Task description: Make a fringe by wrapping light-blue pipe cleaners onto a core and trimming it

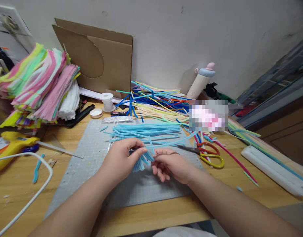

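My left hand (124,156) is closed around a bundle of light blue pipe cleaners (139,164), whose ends fan out below my thumb. Close on its right, my right hand (170,164) pinches one of the blue stems at the bundle's edge, its lower fingers curled loosely. A long blue stem (174,142) sticks out from between the hands toward the upper right. Both hands are above the grey cutting mat (92,158). Just behind them lies a pile of light blue pipe cleaners (146,130). My fingers partly hide the held stems.
Scissors (213,159) with red and yellow handles lie right of my right hand. A yellow glue gun (17,141) with a white cable is at left. Behind are mixed pipe cleaners (161,98), a white spool (107,102), cardboard (117,62) and a bottle (200,82). A white power strip (273,171) sits at right.
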Demonstrator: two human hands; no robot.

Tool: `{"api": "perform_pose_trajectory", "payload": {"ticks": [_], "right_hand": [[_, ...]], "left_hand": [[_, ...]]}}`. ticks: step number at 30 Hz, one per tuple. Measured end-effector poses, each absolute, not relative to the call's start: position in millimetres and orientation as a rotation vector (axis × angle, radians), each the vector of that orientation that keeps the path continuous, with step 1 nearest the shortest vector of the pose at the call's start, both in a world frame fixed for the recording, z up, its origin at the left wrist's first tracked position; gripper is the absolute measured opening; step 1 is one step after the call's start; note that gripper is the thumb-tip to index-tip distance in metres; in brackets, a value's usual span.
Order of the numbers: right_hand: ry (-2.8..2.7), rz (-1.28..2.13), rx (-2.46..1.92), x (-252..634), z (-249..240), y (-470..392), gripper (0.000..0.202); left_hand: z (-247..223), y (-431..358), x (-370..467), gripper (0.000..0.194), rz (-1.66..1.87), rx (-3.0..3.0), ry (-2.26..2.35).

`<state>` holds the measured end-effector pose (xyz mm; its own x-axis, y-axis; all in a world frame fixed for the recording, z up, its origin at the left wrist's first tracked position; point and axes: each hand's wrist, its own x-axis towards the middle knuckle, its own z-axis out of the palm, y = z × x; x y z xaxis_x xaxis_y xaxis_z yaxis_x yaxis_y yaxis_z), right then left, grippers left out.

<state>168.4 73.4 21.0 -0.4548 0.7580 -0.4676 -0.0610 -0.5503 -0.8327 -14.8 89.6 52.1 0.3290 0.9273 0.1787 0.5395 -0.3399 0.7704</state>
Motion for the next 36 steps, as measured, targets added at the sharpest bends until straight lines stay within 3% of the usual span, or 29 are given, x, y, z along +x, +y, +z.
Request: {"api": "perform_pose_trajectory", "payload": {"ticks": [4, 11, 36], "right_hand": [[-1.319, 1.908, -1.291, 164.2, 19.4, 70.5, 0.019], [-1.457, 1.771, -1.236, 165.0, 7.9, 68.1, 0.041], [-1.505, 1.688, -1.186, 163.7, 8.1, 67.7, 0.032]], "left_hand": [[49.5, 90.7, -14.5, 0.017, 0.786, 1.876, 1.317], [49.8, 92.9, -14.2, 0.018, 0.776, 1.741, 1.32], [43.9, 97.7, -15.3, 0.017, 0.772, 1.573, 1.282]]}}
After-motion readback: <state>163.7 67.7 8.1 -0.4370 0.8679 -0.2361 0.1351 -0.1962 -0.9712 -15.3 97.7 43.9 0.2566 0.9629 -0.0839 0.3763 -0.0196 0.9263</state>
